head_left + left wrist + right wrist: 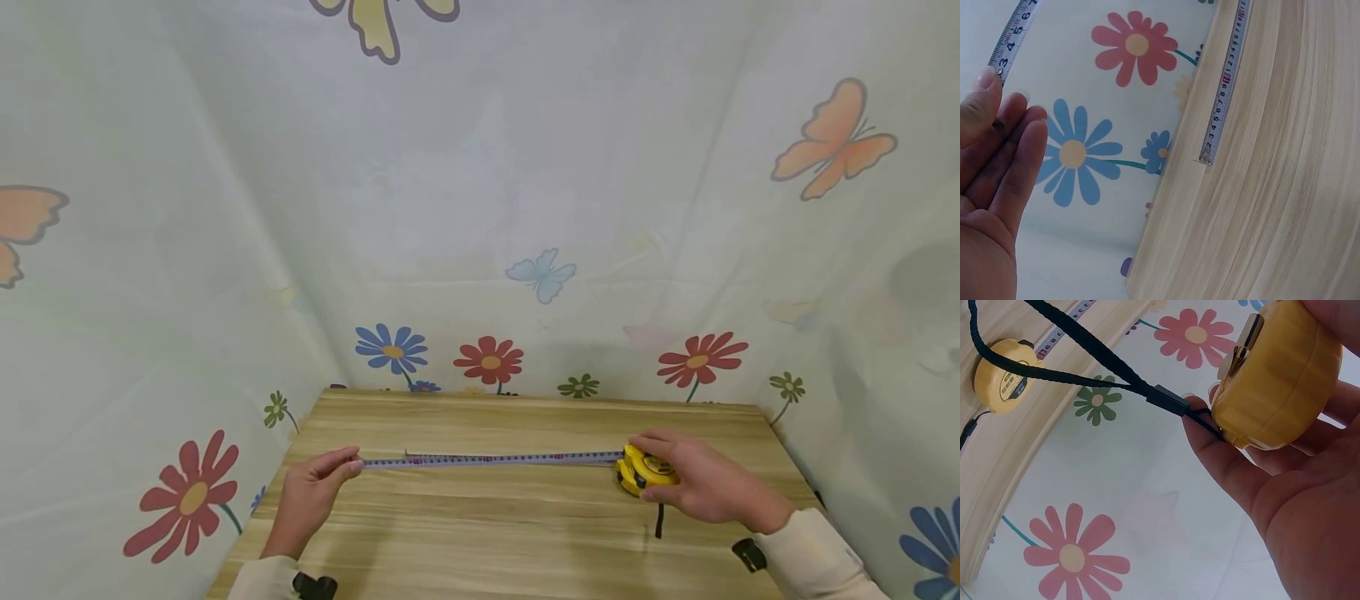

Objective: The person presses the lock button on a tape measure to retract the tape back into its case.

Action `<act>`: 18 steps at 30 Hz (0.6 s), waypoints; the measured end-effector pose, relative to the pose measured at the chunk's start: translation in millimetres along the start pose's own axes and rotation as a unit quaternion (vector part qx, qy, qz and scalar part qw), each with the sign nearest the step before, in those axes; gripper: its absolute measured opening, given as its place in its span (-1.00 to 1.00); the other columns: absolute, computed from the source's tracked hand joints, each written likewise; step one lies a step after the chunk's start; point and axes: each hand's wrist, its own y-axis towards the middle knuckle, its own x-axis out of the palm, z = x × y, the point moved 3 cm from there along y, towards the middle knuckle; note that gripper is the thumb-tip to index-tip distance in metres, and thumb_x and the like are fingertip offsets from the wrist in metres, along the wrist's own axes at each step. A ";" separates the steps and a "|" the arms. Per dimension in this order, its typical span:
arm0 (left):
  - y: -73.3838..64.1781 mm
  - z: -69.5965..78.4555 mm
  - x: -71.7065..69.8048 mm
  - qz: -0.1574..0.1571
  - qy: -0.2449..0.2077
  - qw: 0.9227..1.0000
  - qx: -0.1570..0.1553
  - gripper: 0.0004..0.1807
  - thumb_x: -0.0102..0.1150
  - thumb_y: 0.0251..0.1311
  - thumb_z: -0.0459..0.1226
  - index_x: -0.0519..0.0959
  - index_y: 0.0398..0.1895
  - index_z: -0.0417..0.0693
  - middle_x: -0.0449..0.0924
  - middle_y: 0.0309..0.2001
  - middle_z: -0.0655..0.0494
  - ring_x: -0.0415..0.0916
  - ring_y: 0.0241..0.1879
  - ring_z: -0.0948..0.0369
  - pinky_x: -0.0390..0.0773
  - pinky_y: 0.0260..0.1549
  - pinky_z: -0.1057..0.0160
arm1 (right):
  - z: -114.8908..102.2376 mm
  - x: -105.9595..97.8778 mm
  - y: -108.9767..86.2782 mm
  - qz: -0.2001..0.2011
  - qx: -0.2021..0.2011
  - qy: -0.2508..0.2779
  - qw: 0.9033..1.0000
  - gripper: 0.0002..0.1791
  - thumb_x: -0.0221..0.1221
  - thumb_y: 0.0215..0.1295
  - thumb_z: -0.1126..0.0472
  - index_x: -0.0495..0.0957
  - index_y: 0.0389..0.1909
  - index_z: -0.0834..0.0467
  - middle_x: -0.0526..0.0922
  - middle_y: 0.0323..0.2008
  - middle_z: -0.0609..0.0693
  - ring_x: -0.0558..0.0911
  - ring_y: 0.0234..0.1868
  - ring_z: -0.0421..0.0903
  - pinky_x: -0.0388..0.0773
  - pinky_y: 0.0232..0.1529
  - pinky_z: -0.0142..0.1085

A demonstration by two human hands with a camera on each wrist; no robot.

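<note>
Two tape measures are in view, both with their blades drawn out. My right hand (708,483) grips the yellow case of one tape measure (1279,381), whose black wrist strap (1091,356) hangs in a loop. Between thumb and fingertips, my left hand (311,496) pinches the end of that tape's blade (1013,40), which stretches across to the right hand above the table. The second yellow tape measure (997,375) lies on the table. Its blade (1221,94) runs leftward, with the hooked end lying free on the wood. In the head view, the held case largely hides the second one.
The wood-grain table (480,542) spans beneath both hands. Pale cloth (465,183) printed with flowers and butterflies rises behind it and along both sides. A black device (315,586) is strapped at the left wrist and another (750,554) at the right.
</note>
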 end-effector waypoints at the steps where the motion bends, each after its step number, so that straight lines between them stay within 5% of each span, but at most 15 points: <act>1: -0.2 0.2 0.1 0.000 0.000 1.000 -0.001 -0.57 0.38 0.34 -0.01 0.74 0.16 0.01 0.81 0.04 0.00 0.70 -0.12 0.52 0.59 -0.10 0.55 | -0.4 -0.1 0.2 -0.001 -0.001 0.000 1.000 -0.24 0.36 0.36 -0.10 0.45 0.44 0.23 0.49 0.41 0.24 0.55 0.34 0.23 0.59 0.22 0.13; 18: 2.1 0.5 5.0 0.008 -0.006 1.000 0.014 -0.61 0.41 0.31 -0.04 0.77 0.10 -0.01 0.82 0.00 0.01 0.70 -0.14 0.52 0.62 -0.11 0.53 | -0.8 1.8 4.4 -0.004 -0.001 0.003 1.000 -0.25 0.37 0.36 -0.07 0.45 0.44 0.24 0.49 0.40 0.24 0.57 0.32 0.19 0.61 0.20 0.10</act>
